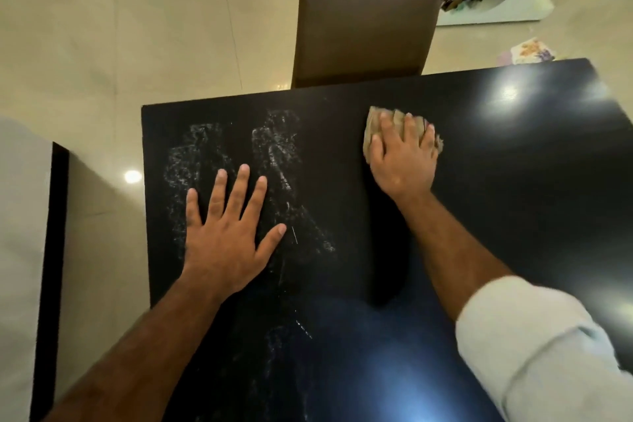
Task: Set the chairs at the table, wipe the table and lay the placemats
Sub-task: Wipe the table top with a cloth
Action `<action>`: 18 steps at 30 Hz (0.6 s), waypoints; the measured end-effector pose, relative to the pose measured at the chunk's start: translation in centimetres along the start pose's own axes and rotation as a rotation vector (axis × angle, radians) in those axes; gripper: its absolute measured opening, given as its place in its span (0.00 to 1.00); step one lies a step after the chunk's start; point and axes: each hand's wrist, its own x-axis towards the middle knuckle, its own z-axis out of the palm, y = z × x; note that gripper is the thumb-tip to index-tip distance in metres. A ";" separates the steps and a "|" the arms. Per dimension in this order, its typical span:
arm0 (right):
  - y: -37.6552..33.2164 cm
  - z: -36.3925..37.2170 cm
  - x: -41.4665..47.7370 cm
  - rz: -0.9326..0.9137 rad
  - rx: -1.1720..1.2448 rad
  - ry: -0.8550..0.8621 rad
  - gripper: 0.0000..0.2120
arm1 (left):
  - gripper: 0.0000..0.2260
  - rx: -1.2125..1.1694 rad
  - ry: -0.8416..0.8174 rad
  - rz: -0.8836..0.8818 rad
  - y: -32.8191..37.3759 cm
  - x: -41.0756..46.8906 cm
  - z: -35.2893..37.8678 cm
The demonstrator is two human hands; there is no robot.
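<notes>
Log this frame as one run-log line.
phase: wiping | right hand: presses cloth on table | left hand: flat on table | smears: beside left hand | chair: at far edge

The table point(513, 199) has a black, smooth top with a soft gloss that mirrors the lights. Its left part carries chalky, whitish smears point(274, 154) that look dull and powdery. The cloth point(373, 127) is a beige, crumpled rag with a frayed edge. The chair point(366, 20) back is brown, smooth, leather-like upholstery. The floor point(137, 27) is pale polished tile. The sleeve point(534, 346) is white matt fabric.
</notes>
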 end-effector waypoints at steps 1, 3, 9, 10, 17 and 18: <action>-0.7 -0.2 2.7 0.013 0.017 0.001 0.30 | 0.39 -0.005 0.002 -0.004 0.0 0.2 -0.1; -3.2 -0.5 6.4 -0.009 0.033 -0.012 0.29 | 0.39 -0.019 0.007 -0.003 0.1 0.5 -0.2; -10.3 1.5 1.9 -0.303 -0.009 -0.058 0.29 | 0.39 -0.031 -0.001 0.010 0.0 1.0 -0.2; -10.3 2.1 -0.5 -0.348 -0.020 -0.062 0.29 | 0.38 -0.034 -0.001 0.012 -0.2 0.9 -0.3; -1.1 2.4 -22.5 -0.342 -0.063 -0.054 0.28 | 0.36 -0.027 -0.025 0.003 -1.5 -0.5 -1.0; 0.2 2.2 -24.1 -0.319 -0.077 -0.069 0.29 | 0.36 -0.026 -0.032 -0.002 -1.5 -0.7 -1.0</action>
